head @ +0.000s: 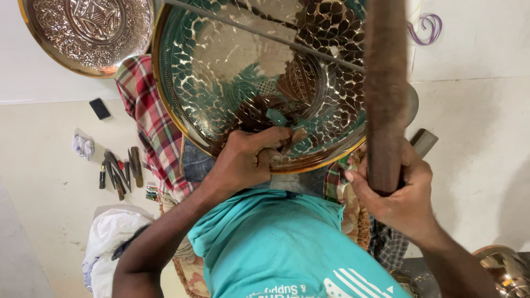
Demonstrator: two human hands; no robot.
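1. I see the big engraved metal plate (259, 83) propped against the lap, its near rim resting over the checked cloth (152, 124), in the middle of the scene.
2. My left hand (248, 160) is closed tight around a small chisel (295, 138), its tip set on the plate's pattern just inside the near rim.
3. My right hand (400, 190) has its fingers wrapped fully round a thick wooden mallet handle (383, 99), raised on the right, well above the chisel.
4. I judge the step in hand to be chasing the pattern: punch placed, hammer lifted.
5. The next move calls for a square blow on the chisel's head, with the left hand steady so the tip does not skid.
6. Spare chisels (118, 174) lie on the floor to the left; a second engraved plate (88, 33) sits far left.
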